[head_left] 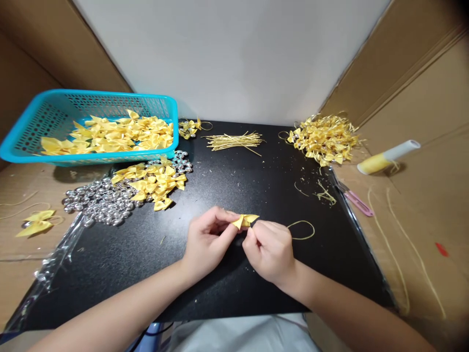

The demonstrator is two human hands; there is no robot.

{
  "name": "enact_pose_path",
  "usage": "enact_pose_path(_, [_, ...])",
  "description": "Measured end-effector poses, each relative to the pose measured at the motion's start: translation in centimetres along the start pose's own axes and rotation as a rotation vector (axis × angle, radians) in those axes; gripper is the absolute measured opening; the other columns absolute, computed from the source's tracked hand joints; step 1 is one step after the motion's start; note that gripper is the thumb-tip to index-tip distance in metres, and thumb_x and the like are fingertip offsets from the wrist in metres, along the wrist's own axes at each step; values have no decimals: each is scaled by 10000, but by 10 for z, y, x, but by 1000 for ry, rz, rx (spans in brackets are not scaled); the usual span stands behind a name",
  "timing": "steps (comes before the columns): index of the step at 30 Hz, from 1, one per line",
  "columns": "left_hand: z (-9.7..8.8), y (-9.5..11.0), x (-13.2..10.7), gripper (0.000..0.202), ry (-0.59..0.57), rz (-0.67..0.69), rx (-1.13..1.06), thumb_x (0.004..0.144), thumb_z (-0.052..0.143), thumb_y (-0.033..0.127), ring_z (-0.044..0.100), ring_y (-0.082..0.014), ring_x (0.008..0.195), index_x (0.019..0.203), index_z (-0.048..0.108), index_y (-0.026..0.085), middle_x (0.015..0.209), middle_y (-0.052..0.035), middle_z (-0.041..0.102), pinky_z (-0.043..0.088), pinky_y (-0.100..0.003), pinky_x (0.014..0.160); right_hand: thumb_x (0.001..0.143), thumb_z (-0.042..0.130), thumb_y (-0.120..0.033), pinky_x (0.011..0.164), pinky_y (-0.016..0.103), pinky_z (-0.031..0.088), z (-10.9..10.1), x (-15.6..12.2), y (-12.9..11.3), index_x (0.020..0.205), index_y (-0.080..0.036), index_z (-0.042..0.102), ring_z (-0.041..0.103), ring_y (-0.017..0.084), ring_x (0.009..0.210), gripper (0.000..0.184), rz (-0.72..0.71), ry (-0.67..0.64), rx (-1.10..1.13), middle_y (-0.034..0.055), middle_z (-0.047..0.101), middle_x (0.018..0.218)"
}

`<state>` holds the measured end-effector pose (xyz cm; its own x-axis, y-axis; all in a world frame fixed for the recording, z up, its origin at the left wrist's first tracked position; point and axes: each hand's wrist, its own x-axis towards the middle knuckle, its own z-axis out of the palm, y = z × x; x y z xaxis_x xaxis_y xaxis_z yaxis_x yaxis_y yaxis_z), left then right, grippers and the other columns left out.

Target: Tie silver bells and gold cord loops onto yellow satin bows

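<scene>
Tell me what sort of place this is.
Probably a small craft workstation: a blue basket of yellow bows, a heap of silver beads and a bundle of gold cords suggest it.

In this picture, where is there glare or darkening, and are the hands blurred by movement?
Head view: soft glare on the black tabletop beyond the left hand; glints on the silver beads; darkening in the upper right corner; no obvious motion blur on that hand or the right hand.

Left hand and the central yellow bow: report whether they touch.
Touching: head view shows the left hand pinching the yellow bow between thumb and fingers.
</scene>
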<state>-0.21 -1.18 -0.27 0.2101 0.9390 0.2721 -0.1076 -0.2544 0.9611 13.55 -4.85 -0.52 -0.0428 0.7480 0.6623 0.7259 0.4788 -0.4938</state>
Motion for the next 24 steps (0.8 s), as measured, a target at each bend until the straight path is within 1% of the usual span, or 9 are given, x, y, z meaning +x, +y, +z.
enact_pose_path(4, [-1, 2, -5, 191, 18, 241, 127, 747, 649, -24, 740, -111, 726, 783, 651, 163, 781, -3, 758, 599, -150, 664, 852, 453, -95, 503, 295, 302, -2, -2, -1, 542, -221, 380, 379, 115, 461, 342, -132, 32, -106, -33, 405, 472])
enact_pose_path(7, [-3, 4, -7, 215, 7, 336, 182, 729, 648, -52, 741, -115, 741, 783, 633, 156, 777, -7, 755, 599, -151, 686, 861, 454, -107, 502, 312, 278, -2, -4, -1, 540, -225, 379, 351, 124, 468, 350, -180, 52, -139, -31, 392, 473])
enact_pose_path(14, [-3, 7, -7, 203, -9, 377, 211, 731, 657, -46, 741, -117, 720, 782, 625, 148, 789, -21, 758, 600, -156, 677, 883, 435, -115, 504, 319, 268, -3, -4, -2, 541, -226, 385, 333, 134, 483, 363, -221, 60, -149, -26, 391, 473])
enact_pose_path(22, [-2, 10, -8, 207, -2, 362, 191, 720, 667, -45, 741, -116, 713, 770, 628, 152, 781, -20, 762, 600, -153, 679, 892, 419, -116, 505, 319, 274, -3, -4, -2, 554, -222, 406, 341, 136, 489, 355, -228, 49, -134, -18, 408, 481])
enact_pose_path(24, [-1, 10, -9, 212, 1, 329, 161, 719, 669, -42, 741, -112, 726, 775, 631, 159, 796, -11, 763, 599, -151, 688, 890, 419, -113, 504, 317, 277, -3, -3, -3, 555, -221, 404, 348, 134, 489, 352, -227, 50, -121, -18, 411, 481])
